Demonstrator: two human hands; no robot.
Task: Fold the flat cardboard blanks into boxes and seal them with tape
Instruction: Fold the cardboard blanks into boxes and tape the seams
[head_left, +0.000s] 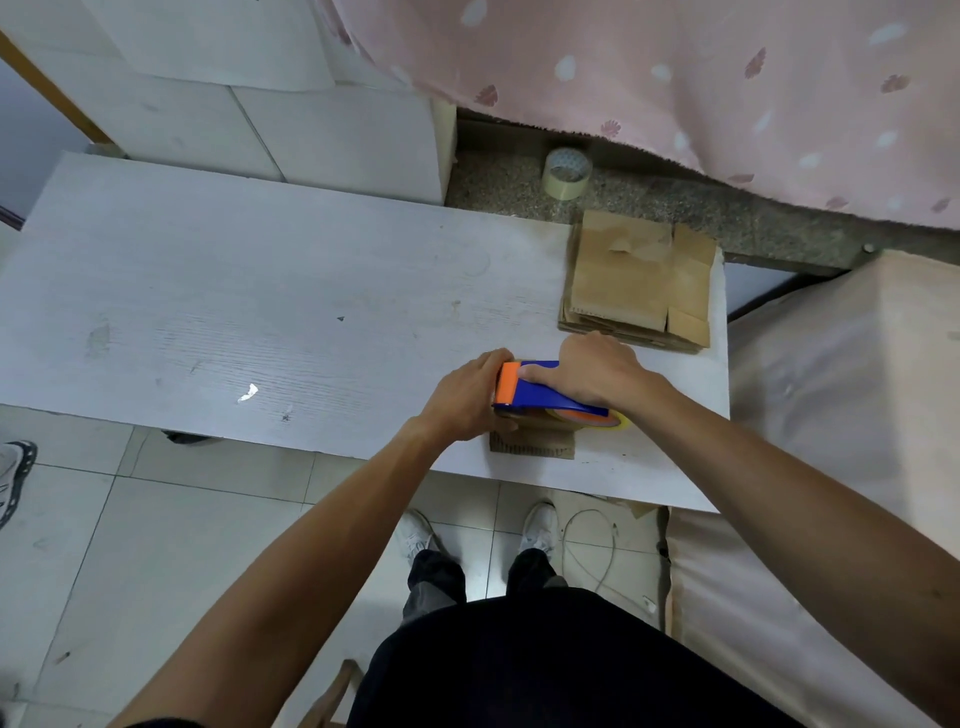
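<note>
A small folded cardboard box (535, 442) stands near the front edge of the white table (260, 312). On top of it lies a blue and orange tape dispenser (540, 392) with a yellowish tape roll. My right hand (597, 369) grips the dispenser from above. My left hand (467, 395) holds the box's left side, fingers curled round it beside the dispenser's orange end. Most of the box is hidden under my hands and the dispenser. A stack of flat cardboard blanks (636, 280) lies at the table's far right corner.
A spare roll of clear tape (566, 172) sits on the stone ledge behind the table. White blocks (311, 130) stand at the back left. A pink patterned cloth (727, 78) hangs behind, and a beige covered surface (831, 415) adjoins the table's right edge.
</note>
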